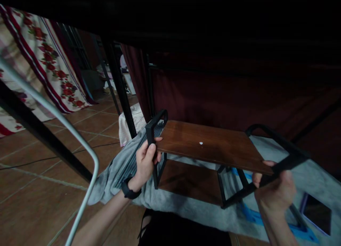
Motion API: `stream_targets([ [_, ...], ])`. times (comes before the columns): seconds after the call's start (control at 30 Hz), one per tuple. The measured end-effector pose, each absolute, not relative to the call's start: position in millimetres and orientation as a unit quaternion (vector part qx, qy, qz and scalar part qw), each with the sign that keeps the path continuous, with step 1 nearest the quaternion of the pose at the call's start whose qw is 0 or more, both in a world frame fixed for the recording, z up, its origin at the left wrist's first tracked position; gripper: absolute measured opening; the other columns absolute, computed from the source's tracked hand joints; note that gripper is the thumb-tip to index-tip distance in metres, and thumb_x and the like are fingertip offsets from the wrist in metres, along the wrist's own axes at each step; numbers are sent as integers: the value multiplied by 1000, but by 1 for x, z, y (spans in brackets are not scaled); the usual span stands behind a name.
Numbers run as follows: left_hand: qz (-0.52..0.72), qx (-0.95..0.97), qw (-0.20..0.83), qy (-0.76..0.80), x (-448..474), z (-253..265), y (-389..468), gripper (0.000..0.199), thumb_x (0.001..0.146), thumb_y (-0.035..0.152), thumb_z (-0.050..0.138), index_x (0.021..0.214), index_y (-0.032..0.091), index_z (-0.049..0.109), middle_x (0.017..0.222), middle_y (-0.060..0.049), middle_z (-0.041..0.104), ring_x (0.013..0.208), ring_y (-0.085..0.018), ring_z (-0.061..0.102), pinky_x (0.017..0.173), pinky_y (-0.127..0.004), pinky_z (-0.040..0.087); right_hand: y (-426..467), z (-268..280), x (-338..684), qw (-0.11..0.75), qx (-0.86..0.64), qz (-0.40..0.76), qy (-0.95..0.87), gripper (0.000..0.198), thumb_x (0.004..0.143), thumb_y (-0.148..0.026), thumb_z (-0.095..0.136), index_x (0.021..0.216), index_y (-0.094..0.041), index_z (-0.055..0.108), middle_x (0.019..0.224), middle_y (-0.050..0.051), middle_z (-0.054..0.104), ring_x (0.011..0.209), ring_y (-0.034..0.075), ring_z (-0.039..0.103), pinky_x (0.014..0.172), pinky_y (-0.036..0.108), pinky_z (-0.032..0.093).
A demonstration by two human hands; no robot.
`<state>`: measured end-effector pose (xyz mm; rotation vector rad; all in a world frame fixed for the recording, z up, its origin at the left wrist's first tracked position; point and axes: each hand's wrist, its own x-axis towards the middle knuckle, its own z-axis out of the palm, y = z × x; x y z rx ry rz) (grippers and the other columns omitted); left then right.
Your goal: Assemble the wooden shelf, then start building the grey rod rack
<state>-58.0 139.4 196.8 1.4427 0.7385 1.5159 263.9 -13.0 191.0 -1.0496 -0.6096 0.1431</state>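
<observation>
Behind everything hangs a maroon curtain [202, 97]; before it spreads grey bedding [191, 205]. On or just above this sits the two-tier rack [207, 141], wooden boards in a black metal frame. The left hand [146, 159] and right hand [277, 192] each have a closed grip around opposite frame ends, fingers against the upper board, probably to balance it. Beside the right forearm lies a dark-screened phone [317, 213], apparently set clear of the rack.

No lettering, brand, number or sign seems readable in this dim view.
</observation>
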Motion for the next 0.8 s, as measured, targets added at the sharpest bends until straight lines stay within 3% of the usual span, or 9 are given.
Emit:
stream_targets([
  [0.1, 606, 580, 459, 293, -63, 185, 135, 47, 98, 59, 43, 117, 24, 69, 54, 2, 57, 45, -15, 46, 46, -30, 34, -22, 187, 259, 837, -479, 73, -254, 31, 91, -53, 53, 81, -32, 74, 71, 3, 58, 45, 17, 43, 37, 37, 24],
  [0.23, 596, 576, 469, 307, -67, 178, 132, 57, 97, 65, 39, 122, 24, 69, 58, -1, 59, 51, -20, 50, 52, -35, 38, -29, 184, 259, 840, -475, 109, -240, 31, 94, -52, 51, 88, -32, 73, 100, 6, 67, 57, 20, 52, 47, 39, 37],
  [0.4, 561, 591, 502, 290, -73, 177, 133, 62, 96, 66, 40, 132, 22, 65, 63, -4, 62, 54, -23, 52, 57, -41, 44, -33, 179, 266, 823, -488, 134, -258, 26, 97, -49, 48, 102, -36, 70, 130, 2, 65, 85, 25, 63, 58, 38, 49],
  [0.5, 552, 587, 512, 297, -75, 183, 132, 59, 96, 61, 42, 132, 21, 65, 66, -5, 63, 56, -23, 53, 58, -41, 45, -33, 180, 265, 825, -490, 143, -244, 29, 97, -51, 51, 107, -33, 70, 127, 2, 67, 96, 24, 65, 61, 34, 54],
  [0.67, 606, 530, 499, 320, -78, 197, 132, 48, 94, 60, 50, 121, 23, 68, 68, -3, 64, 59, -22, 53, 55, -37, 44, -27, 187, 253, 841, -443, 177, -255, 18, 91, -44, 62, 102, -30, 66, 97, -1, 69, 86, 17, 66, 72, 29, 55],
  [0.8, 628, 512, 469, 352, -82, 201, 135, 37, 85, 53, 70, 116, 32, 69, 91, 0, 68, 66, -19, 56, 54, -34, 45, -22, 190, 248, 834, -440, 175, -284, 14, 91, -42, 65, 92, -28, 63, 85, -2, 63, 85, 16, 62, 79, 27, 51],
])
